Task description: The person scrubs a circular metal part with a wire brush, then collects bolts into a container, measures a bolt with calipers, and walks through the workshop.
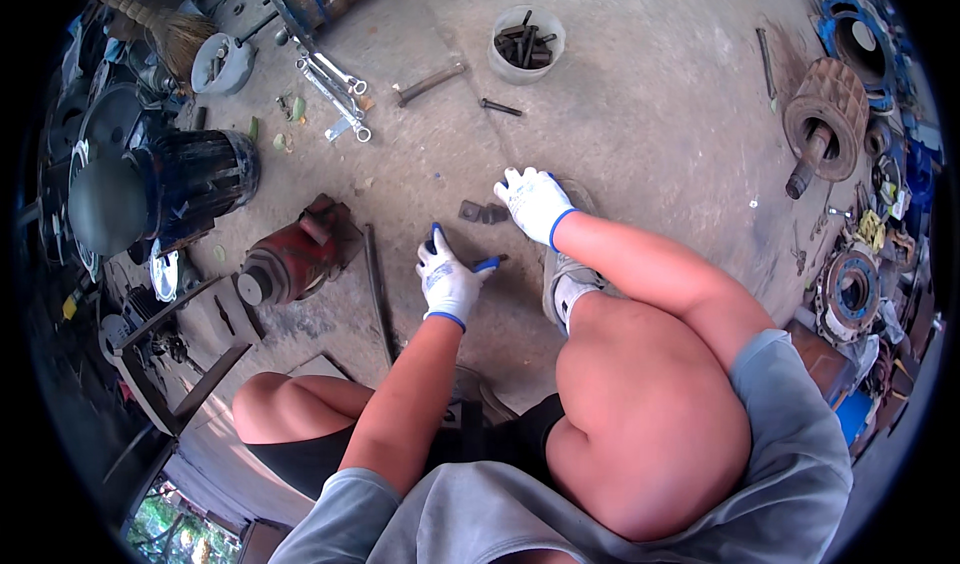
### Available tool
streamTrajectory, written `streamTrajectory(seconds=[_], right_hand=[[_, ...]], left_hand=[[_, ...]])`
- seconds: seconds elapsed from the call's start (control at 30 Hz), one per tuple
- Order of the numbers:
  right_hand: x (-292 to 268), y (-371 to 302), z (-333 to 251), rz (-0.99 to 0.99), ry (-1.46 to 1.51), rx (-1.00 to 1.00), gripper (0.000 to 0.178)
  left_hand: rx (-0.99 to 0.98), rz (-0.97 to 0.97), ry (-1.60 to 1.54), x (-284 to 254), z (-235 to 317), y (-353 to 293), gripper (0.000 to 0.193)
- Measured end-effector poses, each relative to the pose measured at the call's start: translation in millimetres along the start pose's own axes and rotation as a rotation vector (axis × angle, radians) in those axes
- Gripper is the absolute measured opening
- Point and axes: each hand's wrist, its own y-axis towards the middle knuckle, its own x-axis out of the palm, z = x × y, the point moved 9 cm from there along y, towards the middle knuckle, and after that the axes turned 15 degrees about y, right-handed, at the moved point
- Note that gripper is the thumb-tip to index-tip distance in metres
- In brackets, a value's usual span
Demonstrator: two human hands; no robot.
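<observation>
My left hand (pixel 446 280), in a white glove with blue fingertips, hovers low over the concrete floor with thumb and forefinger spread wide. Just past its thumb lies the end of a small dark bolt (pixel 503 258), partly hidden. My right hand (pixel 535 206), gloved the same way, is above the toe of my shoe (pixel 555 299). Its fingers are slightly bent and apart, with nothing visible in them; the palm side is hidden. Small dark metal blocks (pixel 483 212) sit on the floor between the two hands, nearest the right one.
A red jack (pixel 295 254) and a long metal bar (pixel 378 289) lie to the left. Farther off are a hammer (pixel 430 84), a loose bolt (pixel 501 108), wrenches (pixel 335 94) and a bucket of bolts (pixel 526 44). A ribbed rotor (pixel 825 119) lies at right.
</observation>
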Motion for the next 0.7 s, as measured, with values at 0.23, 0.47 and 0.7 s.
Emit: streamTrajectory(seconds=[0.23, 0.47, 0.7], right_hand=[[0, 1, 12, -0.008, 0.115, -0.148, 0.038], [1, 3, 4, 0.023, -0.01, -0.266, 0.02], [-61, 20, 51, 0.367, 0.37, -0.051, 0.048]], left_hand=[[0.177, 0.017, 0.278, 9, 29, -12, 0.13], [0.131, 0.162, -0.091, 11, 30, 26, 0.092], [0.077, 0.24, -0.354, -19, 59, 47, 0.072]])
